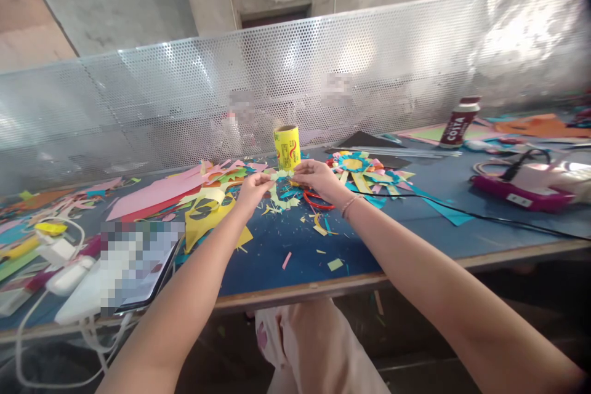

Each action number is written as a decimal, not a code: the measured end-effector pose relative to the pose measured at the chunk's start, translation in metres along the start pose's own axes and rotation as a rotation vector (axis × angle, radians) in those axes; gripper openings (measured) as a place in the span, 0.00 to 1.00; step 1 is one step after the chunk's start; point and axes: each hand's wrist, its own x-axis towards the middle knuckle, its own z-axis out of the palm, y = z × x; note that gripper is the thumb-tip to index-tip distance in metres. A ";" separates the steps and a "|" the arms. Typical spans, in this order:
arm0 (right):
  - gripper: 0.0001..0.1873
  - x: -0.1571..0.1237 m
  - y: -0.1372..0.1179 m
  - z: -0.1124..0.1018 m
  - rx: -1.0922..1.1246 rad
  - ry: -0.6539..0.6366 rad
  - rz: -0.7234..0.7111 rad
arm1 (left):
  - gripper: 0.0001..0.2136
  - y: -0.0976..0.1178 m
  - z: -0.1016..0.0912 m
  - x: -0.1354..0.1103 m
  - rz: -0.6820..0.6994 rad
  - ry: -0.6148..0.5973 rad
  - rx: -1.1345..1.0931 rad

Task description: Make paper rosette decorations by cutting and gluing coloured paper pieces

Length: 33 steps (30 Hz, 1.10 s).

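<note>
Both my hands are raised over the blue table [295,258] and pinch a light green paper cut-out [281,176] between them. My left hand [253,189] grips its left end with closed fingers. My right hand [317,176] grips the right end, a bracelet on its wrist. Red-handled scissors [317,200] lie just under my right hand. A yellow tube-shaped roll [287,146] stands upright right behind the cut-out. Paper scraps lie scattered beneath.
Pink and yellow paper sheets [157,194] lie left. A paper flower [353,164] lies right of my hands. A bottle [459,122] stands at the back right, a pink device [521,192] with a black cable at the right. A tablet [138,265] and white chargers sit front left. A perforated metal screen [295,86] backs the table.
</note>
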 end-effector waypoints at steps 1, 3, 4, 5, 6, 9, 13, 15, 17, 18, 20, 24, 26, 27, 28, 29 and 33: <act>0.12 0.000 0.000 0.000 -0.008 0.002 -0.007 | 0.09 0.000 0.000 0.000 0.003 -0.001 0.000; 0.13 0.000 0.000 0.001 -0.018 0.008 -0.020 | 0.09 -0.001 0.000 0.000 0.012 0.000 0.002; 0.13 -0.001 0.000 0.001 -0.020 0.011 -0.022 | 0.09 -0.001 0.001 0.000 0.017 0.001 0.003; 0.13 -0.001 0.000 0.002 -0.022 0.013 -0.022 | 0.09 -0.001 0.001 0.000 0.022 0.003 0.005; 0.13 -0.001 0.000 0.003 -0.022 0.013 -0.021 | 0.09 -0.001 0.001 0.000 0.027 0.006 0.008; 0.13 -0.002 0.000 0.004 -0.029 0.009 -0.024 | 0.09 0.000 0.003 -0.001 0.030 0.010 0.016; 0.13 -0.003 0.000 0.005 -0.055 0.009 -0.036 | 0.09 0.001 0.003 -0.001 0.025 0.004 0.012; 0.13 -0.003 0.000 0.005 -0.063 0.015 -0.039 | 0.09 0.001 0.004 -0.002 0.026 -0.001 0.008; 0.13 -0.004 0.000 0.006 -0.071 0.022 -0.034 | 0.09 0.001 0.004 -0.002 0.026 -0.008 0.004; 0.13 -0.004 -0.001 0.006 -0.068 0.021 -0.025 | 0.09 0.002 0.005 -0.003 0.027 -0.011 0.001; 0.12 -0.004 -0.002 0.006 -0.043 0.012 0.001 | 0.09 0.002 0.005 -0.004 0.026 -0.015 -0.005; 0.11 -0.004 -0.004 0.007 0.016 -0.009 0.033 | 0.08 0.004 0.005 -0.004 0.023 -0.027 -0.009; 0.11 -0.005 -0.005 0.007 0.020 -0.013 0.046 | 0.08 0.004 0.005 -0.004 0.026 -0.032 -0.009; 0.11 -0.005 -0.005 0.007 0.022 -0.016 0.055 | 0.08 0.003 0.005 -0.003 0.026 -0.033 -0.009; 0.11 -0.006 -0.006 0.007 0.025 -0.019 0.063 | 0.08 0.003 0.005 -0.003 0.026 -0.034 -0.010; 0.12 -0.006 -0.006 0.007 0.032 -0.023 0.070 | 0.08 0.003 0.005 -0.003 0.026 -0.033 -0.011; 0.12 -0.006 -0.007 0.008 0.060 -0.041 0.089 | 0.08 0.002 0.005 -0.003 0.021 -0.033 -0.015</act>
